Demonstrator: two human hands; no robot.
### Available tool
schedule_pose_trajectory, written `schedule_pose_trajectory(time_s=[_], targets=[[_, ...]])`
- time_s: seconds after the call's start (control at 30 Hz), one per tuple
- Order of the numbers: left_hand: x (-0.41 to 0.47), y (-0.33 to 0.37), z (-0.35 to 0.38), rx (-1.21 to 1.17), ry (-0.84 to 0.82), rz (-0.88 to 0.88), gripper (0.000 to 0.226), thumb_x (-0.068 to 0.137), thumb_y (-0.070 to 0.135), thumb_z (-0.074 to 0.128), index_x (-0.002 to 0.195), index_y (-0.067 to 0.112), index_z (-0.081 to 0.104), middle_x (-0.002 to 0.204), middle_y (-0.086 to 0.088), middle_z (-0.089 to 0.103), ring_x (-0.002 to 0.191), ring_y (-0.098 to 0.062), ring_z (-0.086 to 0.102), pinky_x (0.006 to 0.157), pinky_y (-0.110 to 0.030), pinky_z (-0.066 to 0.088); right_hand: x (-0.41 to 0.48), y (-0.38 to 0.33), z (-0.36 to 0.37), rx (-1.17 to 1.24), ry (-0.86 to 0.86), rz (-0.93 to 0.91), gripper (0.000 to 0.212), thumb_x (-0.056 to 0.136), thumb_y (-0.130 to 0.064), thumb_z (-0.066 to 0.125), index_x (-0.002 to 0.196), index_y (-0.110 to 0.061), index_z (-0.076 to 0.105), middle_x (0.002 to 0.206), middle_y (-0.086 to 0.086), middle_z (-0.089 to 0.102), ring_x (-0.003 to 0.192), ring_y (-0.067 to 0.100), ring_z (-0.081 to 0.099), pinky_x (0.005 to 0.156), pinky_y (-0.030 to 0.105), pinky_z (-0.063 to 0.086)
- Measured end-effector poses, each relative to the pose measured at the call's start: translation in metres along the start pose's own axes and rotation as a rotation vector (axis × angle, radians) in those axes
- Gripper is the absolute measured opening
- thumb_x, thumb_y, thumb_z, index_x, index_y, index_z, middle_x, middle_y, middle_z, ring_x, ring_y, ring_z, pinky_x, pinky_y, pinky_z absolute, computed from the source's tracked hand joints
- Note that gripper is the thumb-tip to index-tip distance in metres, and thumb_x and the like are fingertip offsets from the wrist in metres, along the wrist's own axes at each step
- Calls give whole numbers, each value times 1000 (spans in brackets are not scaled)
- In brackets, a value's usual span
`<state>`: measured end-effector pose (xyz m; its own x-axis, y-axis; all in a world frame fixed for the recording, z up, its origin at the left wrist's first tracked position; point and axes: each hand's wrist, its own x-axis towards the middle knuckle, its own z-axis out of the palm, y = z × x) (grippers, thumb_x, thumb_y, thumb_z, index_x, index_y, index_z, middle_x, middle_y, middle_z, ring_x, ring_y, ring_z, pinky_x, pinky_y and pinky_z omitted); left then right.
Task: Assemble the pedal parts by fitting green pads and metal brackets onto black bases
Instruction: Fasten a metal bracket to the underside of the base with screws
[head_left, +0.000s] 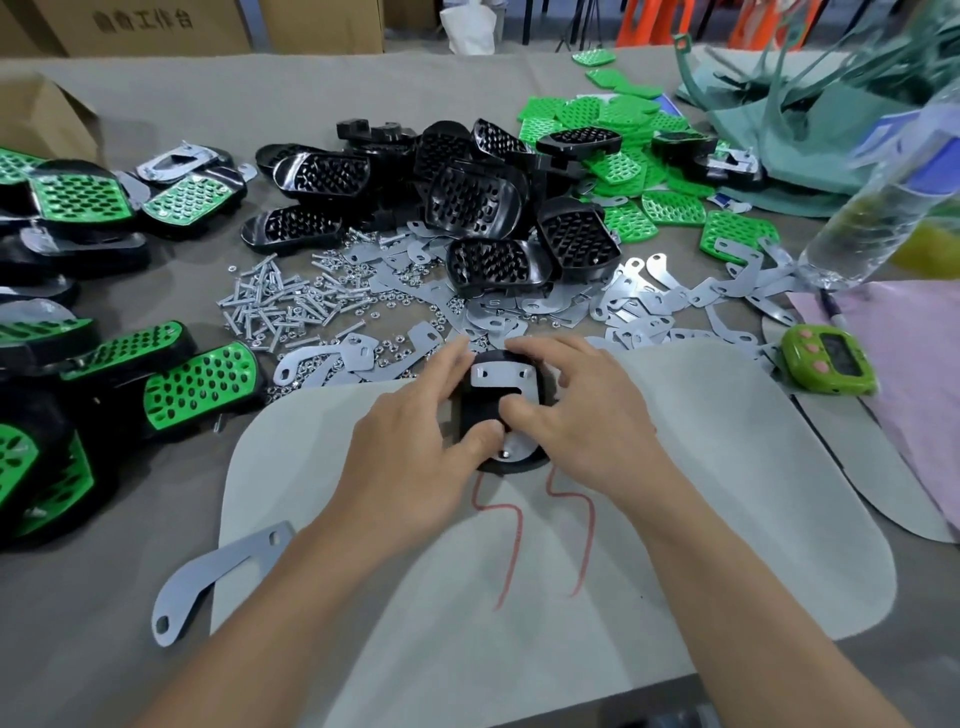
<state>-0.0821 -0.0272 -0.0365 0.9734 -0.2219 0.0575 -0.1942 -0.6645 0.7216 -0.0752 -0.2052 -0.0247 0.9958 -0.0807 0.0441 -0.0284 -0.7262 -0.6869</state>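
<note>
A black pedal base (475, 410) lies on the grey felt mat (727, 493) at the centre. A metal bracket (500, 376) sits on top of it, with a screw at its near end. My left hand (415, 441) grips the base's left side, thumb on its near part. My right hand (576, 410) grips the right side, thumb pressing the bracket's middle. Bare black bases (467, 202) are heaped behind. Loose green pads (623, 156) lie at the back right. Spare brackets (649, 306) and screws with nuts (280, 304) are scattered just beyond my hands.
Finished pedals with green pads (197, 387) are stacked along the left edge. One long bracket (218, 577) lies near left. A green timer (826, 364) sits on pink cloth at the right. A clear plastic bottle (872, 197) stands at the right. Cardboard boxes (156, 26) line the back.
</note>
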Motion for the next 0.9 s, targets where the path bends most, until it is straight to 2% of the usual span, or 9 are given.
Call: schedule_pose_trajectory(time_s=[0.1,0.2,0.27,0.47,0.53,0.6,0.67,0.8,0.9], targets=[[0,-2,-5,86,-107,62,88,81,59,62,160,42,28,156,22,44,143,-1,38,111,-27,33,2,6,-2,19,5,16,53,80,-22,68,131,-37,66,130,-21,61,100,0,55,97,27,45],[1,1,-4,163,-115,58,100,69,70,60,159,46,23,155,16,46,133,-2,32,97,-23,27,0,9,-3,69,26,40,49,80,-21,69,126,-38,70,94,-27,65,77,-12,52,76,4,38],[2,5,-2,192,-115,48,113,55,78,59,158,48,22,153,15,45,130,-3,30,95,-24,26,-2,10,-4,102,46,77,46,78,-23,70,120,-42,72,69,-30,59,71,-10,55,68,3,39],[11,11,5,131,-111,48,120,48,69,71,157,45,28,143,17,50,121,0,34,93,-24,30,-1,10,-2,132,16,111,47,80,-21,64,117,-50,71,49,-16,48,53,5,48,54,14,40],[12,10,4,108,-127,32,122,45,66,73,156,47,28,136,20,54,120,-4,45,90,-23,36,0,8,-4,101,1,101,50,80,-19,62,120,-48,70,56,-22,56,60,-1,55,60,14,42],[13,9,3,92,-133,33,121,43,65,74,154,49,29,126,23,54,116,-6,51,86,-21,39,1,6,-6,99,-15,93,55,80,-15,62,127,-43,68,88,-28,72,88,-5,65,84,25,53],[13,9,2,86,-124,37,118,43,64,77,152,51,32,116,26,52,110,-5,51,81,-15,38,1,3,-6,95,-16,73,57,80,-11,61,130,-38,67,117,-17,74,111,7,66,100,36,52],[13,7,2,70,-97,83,104,45,60,79,141,56,38,100,34,51,97,4,44,77,-9,36,2,4,-6,83,-10,83,53,80,-11,61,124,-39,70,115,-13,75,107,11,67,98,37,52],[13,7,2,108,-115,97,103,48,65,75,144,53,40,114,31,52,106,4,43,85,-13,37,3,6,-8,127,-23,91,48,79,-11,64,119,-37,74,111,-11,76,107,10,69,98,37,53]])
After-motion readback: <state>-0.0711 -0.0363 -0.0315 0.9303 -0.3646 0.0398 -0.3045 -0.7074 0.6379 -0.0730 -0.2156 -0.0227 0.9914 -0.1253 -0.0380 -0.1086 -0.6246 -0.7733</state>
